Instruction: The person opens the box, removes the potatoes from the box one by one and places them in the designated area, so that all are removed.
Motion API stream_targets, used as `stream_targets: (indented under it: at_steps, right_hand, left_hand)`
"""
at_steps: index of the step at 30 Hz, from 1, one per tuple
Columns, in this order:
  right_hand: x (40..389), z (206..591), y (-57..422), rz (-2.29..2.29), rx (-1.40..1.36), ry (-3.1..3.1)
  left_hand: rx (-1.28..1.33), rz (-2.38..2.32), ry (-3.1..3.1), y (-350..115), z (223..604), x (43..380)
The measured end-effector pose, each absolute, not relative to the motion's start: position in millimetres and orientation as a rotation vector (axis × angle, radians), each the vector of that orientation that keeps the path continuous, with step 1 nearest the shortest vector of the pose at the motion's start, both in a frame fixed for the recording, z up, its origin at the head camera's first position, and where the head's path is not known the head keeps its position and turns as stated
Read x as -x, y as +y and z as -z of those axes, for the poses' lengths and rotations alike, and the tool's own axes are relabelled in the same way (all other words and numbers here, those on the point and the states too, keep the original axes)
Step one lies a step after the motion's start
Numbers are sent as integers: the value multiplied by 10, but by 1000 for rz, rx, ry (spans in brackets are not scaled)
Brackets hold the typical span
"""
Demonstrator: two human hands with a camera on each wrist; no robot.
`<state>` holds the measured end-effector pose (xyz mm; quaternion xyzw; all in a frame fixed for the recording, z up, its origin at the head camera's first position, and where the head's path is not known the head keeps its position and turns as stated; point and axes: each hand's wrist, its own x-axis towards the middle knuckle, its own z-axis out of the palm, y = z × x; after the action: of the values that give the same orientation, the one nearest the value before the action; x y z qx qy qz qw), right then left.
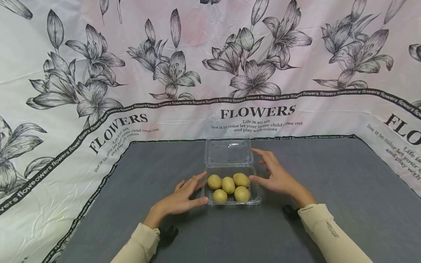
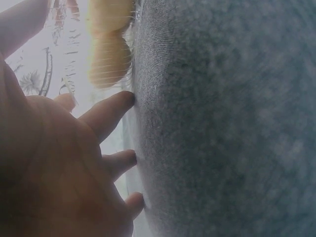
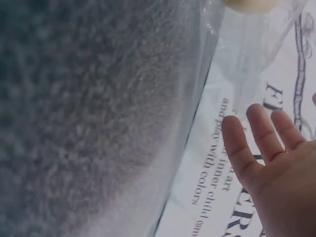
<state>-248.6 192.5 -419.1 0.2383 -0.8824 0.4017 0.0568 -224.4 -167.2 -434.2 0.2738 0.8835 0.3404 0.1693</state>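
Observation:
A clear plastic clamshell box (image 1: 258,201) stands on the grey table with its lid (image 1: 229,152) raised at the back. Inside lie several smooth, round yellow items (image 1: 228,185) like small potatoes or fruit; their exact kind is unclear. At the box's left side is my left hand (image 1: 181,199), fingers spread and fairly straight, the tips at the wall. My right hand (image 1: 277,177) reaches toward the right side, with the thumb by the rim and the fingers near the lid. In the wrist views, the left palm (image 2: 64,163) and right fingers (image 3: 261,138) grip nothing.
A grey cloth surface (image 1: 158,160) lies under the box. Behind and beside it hangs a white curtain (image 1: 197,120) printed with flowers and lettering, meeting the table along a dark border. Dark straps (image 1: 169,233) show below the wrists.

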Motion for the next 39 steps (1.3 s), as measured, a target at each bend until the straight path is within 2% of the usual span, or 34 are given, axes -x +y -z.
stream_targets:
  at_steps: [12, 39]
  right_hand:
    - [2268, 4097, 1822, -1074, -958, -2605]
    - [2353, 4220, 1675, -912, -870, -2655]
  left_hand:
    - [-787, -966, 2527, -1676, 4340, 2248]
    - [-815, -1003, 2543, -1709, 4345, 2268]
